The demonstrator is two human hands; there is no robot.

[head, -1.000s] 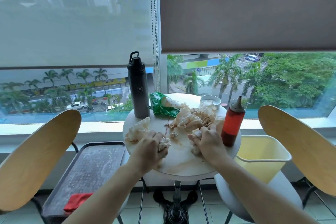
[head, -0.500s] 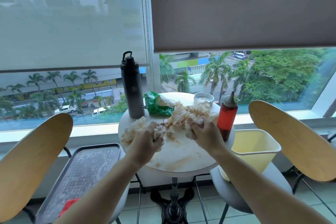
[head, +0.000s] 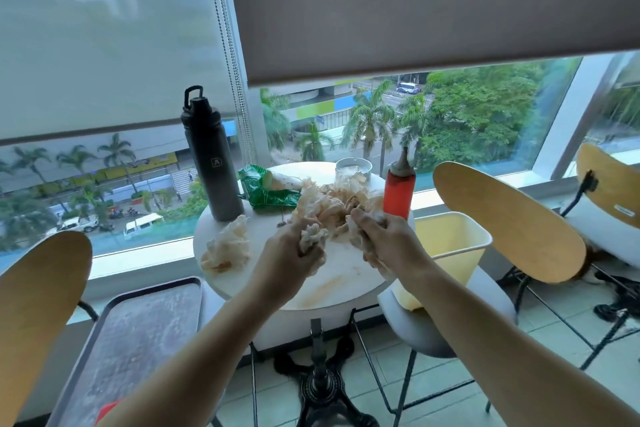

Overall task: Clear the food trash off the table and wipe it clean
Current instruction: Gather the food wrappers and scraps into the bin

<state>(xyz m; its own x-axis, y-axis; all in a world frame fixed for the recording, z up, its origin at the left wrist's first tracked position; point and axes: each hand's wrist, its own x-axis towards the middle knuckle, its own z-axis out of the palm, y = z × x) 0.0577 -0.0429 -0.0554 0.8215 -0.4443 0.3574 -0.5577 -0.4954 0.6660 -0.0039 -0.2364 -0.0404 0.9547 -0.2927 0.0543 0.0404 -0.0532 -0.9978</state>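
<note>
A small round white table carries smears of sauce and crumpled, stained paper napkins. My left hand is shut on a wad of napkin. My right hand grips another wad at the edge of the big napkin pile in the table's middle. A separate crumpled napkin lies at the left edge. A green wrapper with leftover food lies behind the pile.
A black bottle stands at the back left, a small metal dish at the back, a red sauce bottle on the right. A yellow bin sits on the right chair. A grey tray with a red cloth rests on the left chair.
Both hands have lifted off the table with their napkin wads and drawn together toward the pile. My view has swung left and tilted.
</note>
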